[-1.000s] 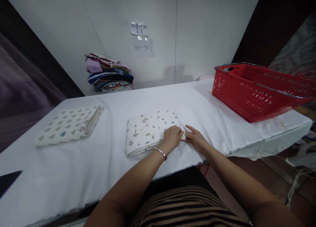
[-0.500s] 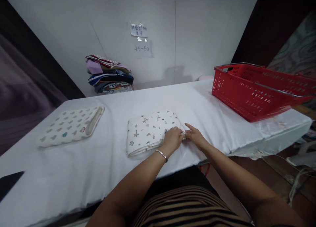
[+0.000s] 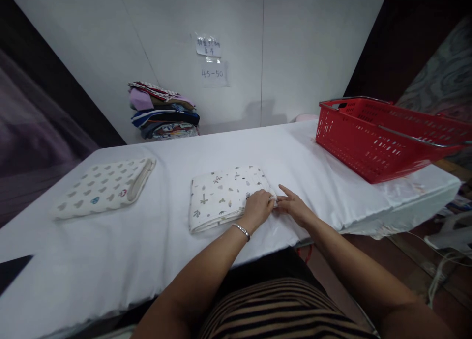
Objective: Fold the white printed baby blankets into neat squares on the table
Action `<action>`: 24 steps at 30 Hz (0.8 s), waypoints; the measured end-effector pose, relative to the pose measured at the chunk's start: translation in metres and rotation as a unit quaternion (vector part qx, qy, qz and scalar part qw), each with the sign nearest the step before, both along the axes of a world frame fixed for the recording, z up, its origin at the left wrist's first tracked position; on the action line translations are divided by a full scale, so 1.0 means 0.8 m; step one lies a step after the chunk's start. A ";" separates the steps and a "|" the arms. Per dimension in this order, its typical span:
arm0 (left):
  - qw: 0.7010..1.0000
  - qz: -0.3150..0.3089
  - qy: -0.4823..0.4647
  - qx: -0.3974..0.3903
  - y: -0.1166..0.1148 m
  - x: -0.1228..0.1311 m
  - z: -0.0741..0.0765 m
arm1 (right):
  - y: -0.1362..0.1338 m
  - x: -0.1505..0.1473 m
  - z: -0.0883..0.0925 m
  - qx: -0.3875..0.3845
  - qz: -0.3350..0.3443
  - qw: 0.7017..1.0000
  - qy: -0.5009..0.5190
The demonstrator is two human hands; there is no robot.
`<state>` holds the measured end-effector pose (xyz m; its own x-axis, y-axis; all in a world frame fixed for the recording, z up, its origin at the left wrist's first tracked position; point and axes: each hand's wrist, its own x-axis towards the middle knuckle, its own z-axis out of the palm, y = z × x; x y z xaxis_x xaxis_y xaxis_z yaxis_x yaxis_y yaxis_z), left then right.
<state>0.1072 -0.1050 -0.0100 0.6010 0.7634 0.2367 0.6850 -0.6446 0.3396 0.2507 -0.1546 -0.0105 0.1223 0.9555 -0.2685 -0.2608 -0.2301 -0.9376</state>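
The left hand's fingers (image 3: pixel 266 196) curl on the near right corner of the folded cloth (image 3: pixel 223 194), so their tips are hidden, and that piece of cloth is covered. Whether the right hand's fingers (image 3: pixel 287 202) pinch this cloth or only touch it, I cannot tell. To the right of the fingers, the red basket (image 3: pixel 354 138) is cut by the view's edge. Beyond them, the writing on the upper paper (image 3: pixel 208 46) is too blurred to read. To their left, a dark object (image 3: pixel 14 271) is cut off.
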 end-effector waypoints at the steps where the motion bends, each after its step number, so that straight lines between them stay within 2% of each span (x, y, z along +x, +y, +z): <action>1: 1.000 0.000 -0.009 0.001 0.000 -0.001 -0.002 | -0.001 0.002 -0.001 -0.007 -0.010 1.000 -0.006; 6: 0.999 0.003 -0.033 -0.001 0.002 -0.002 -0.006 | -0.003 0.013 -0.013 -0.018 -0.015 0.990 -0.139; 9: 0.999 0.006 -0.029 -0.015 0.001 -0.002 -0.003 | 0.001 0.014 -0.025 0.032 0.001 0.980 -0.199; 12: 0.999 0.007 -0.030 -0.032 0.001 -0.003 0.001 | 0.006 0.012 -0.039 0.101 -0.015 0.973 -0.208; 16: 0.997 -0.005 -0.045 -0.063 0.003 -0.006 0.004 | 0.010 0.011 -0.051 0.130 -0.019 0.961 -0.243; 20: 0.995 -0.009 -0.059 -0.081 0.006 -0.008 0.005 | 0.005 0.015 -0.049 0.168 -0.016 0.932 -0.321; 24: 0.998 -0.024 -0.025 -0.048 0.005 -0.009 0.008 | 0.000 0.020 -0.043 0.242 -0.018 0.876 -0.416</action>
<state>0.1002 -0.1014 -0.0035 0.6272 0.7539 0.1955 0.6340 -0.6400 0.4341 0.2666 -0.1549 -0.0448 0.1157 0.9243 0.3637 0.5605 0.2416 -0.7921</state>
